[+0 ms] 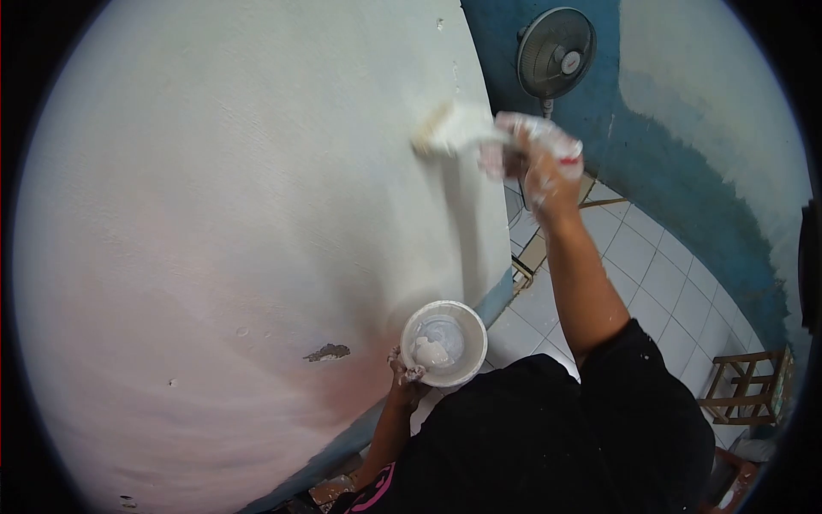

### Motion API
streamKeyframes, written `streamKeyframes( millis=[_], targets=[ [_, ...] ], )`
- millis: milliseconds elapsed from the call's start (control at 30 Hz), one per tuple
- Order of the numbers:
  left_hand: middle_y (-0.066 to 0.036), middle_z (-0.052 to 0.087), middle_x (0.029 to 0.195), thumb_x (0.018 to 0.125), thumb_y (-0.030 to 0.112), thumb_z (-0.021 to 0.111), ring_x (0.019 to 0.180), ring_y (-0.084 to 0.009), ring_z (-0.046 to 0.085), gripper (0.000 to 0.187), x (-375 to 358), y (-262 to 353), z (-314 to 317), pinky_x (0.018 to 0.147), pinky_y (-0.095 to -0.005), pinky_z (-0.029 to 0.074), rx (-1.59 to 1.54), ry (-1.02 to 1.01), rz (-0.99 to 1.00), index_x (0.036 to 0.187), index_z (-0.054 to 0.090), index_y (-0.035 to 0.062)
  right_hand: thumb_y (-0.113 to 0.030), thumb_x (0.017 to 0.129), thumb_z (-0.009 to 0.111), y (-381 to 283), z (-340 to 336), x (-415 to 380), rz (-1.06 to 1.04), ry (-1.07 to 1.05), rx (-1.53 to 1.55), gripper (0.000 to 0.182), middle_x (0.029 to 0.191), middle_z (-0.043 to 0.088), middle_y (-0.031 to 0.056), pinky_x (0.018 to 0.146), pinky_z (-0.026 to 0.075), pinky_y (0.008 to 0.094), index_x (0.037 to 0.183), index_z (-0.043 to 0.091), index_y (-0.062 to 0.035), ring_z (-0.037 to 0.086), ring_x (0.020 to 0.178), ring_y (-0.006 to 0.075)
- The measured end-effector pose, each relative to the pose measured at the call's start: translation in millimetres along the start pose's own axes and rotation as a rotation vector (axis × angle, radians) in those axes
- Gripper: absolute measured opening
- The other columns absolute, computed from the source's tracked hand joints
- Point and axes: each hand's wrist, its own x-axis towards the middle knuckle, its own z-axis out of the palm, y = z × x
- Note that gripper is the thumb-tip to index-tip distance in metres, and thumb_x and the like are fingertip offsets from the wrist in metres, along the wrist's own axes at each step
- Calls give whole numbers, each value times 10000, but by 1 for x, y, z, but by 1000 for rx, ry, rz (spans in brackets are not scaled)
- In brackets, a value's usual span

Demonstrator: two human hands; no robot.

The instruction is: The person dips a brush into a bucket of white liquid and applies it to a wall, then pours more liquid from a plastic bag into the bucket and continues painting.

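My right hand [539, 154], smeared with white paint, is closed round the handle of a wide paintbrush [462, 128]. The brush is blurred by motion, and its bristle tips are right at the wall [257, 171], casting a shadow below. Lower down, my left hand [406, 368] grips the rim and side of a whitish plastic bucket [476, 367]. White paint [432, 351] lies in the bottom of it. The wall is whitish above and pinkish lower down, with a chipped patch [327, 352] left of the bucket.
A fan [556, 53] stands by the blue wall [505, 26] at the back. White tiles cover the floor [659, 300]. At the right is a wooden stool [745, 390]. Blue paint edges the wall's bottom and the right-hand wall.
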Motion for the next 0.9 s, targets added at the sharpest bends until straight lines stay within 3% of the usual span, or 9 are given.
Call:
streamKeyframes(
  millis=[133,167,233,433,533,667,800,867,900],
  targets=[
    [-110,311,1296,658,218,698,1168,-310,409,845,-3,3,5,884,-511,450,4,1,34,1294,141,208,-305,919,485,-7,20,11,-156,14,-57,412,986,630,197,717,554,376,1119,537,51,667,786,271],
    [-110,313,1297,659,219,698,1171,-309,408,848,-2,-4,-3,882,-513,453,-16,24,22,1296,139,205,-305,919,489,34,-1,-3,-50,96,291,410,1010,623,199,697,555,368,1128,530,45,668,776,273],
    [-111,316,1297,661,220,699,1177,-307,407,853,2,-17,-17,879,-515,458,-32,46,7,1300,135,203,-237,907,514,94,-46,-52,67,120,359,342,1098,581,220,670,558,368,1115,530,34,658,812,277],
    [-114,304,1302,654,213,712,1182,-313,398,868,-8,-11,-11,878,-517,461,22,2,20,1302,133,210,-80,872,517,117,-109,-129,682,144,-197,194,1010,620,162,597,549,306,1027,561,28,646,756,212],
    [-115,290,1304,644,209,721,1177,-316,394,879,2,-11,-12,880,-517,457,26,-15,40,1299,135,212,-101,866,539,61,-68,-43,183,38,-38,192,950,628,129,622,565,331,998,570,35,645,749,205],
    [-112,280,1308,633,214,721,1195,-322,365,898,8,-8,-3,905,-522,432,-10,-17,6,1305,125,219,-144,882,557,-40,4,32,-23,129,129,239,1012,610,156,694,561,327,1041,569,34,652,771,230],
    [-111,280,1311,624,228,725,1210,-333,349,910,11,-16,-6,923,-531,414,-24,-41,22,1306,124,230,-161,907,525,58,-62,20,-302,10,104,248,1031,614,146,704,543,286,1066,572,23,638,868,220],
    [-113,279,1313,618,234,730,1215,-339,345,916,10,-16,-4,929,-535,408,-30,-37,-10,1305,125,233,-142,888,554,98,-106,-33,-298,88,-406,205,1018,623,137,690,536,278,1013,594,16,622,887,182],
    [-114,278,1314,615,237,732,1218,-342,343,919,13,-16,0,932,-538,405,-35,-37,-23,1305,125,234,-93,851,583,107,-112,-65,-20,193,-96,144,950,640,107,633,537,279,951,616,5,624,801,154]
  ],
)
